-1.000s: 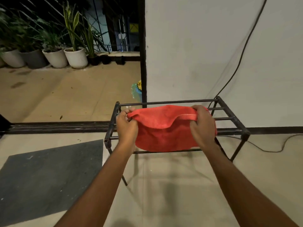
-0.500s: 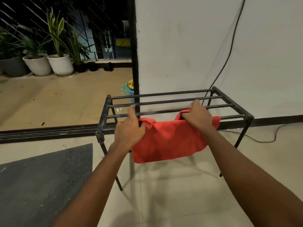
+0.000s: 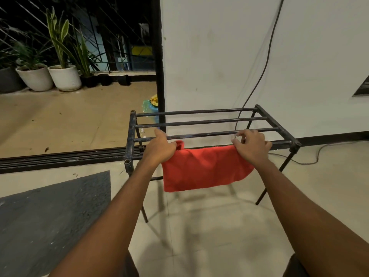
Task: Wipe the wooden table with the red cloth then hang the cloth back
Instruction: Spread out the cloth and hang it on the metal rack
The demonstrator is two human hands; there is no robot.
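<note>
**Red cloth draped on the rack**

We are facing a black metal rack (image 3: 207, 124) by the white wall (image 3: 229, 56). The red cloth (image 3: 203, 168) is hanging over its nearest bar, between our hands. Our left hand (image 3: 159, 148) is gripping one top corner; our right hand (image 3: 252, 145) is pinching the other.

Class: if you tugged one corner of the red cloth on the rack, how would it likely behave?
The red cloth would probably follow limply; it sags in soft folds. Draped over one smooth bar of the metal rack, it might slide off.
</note>
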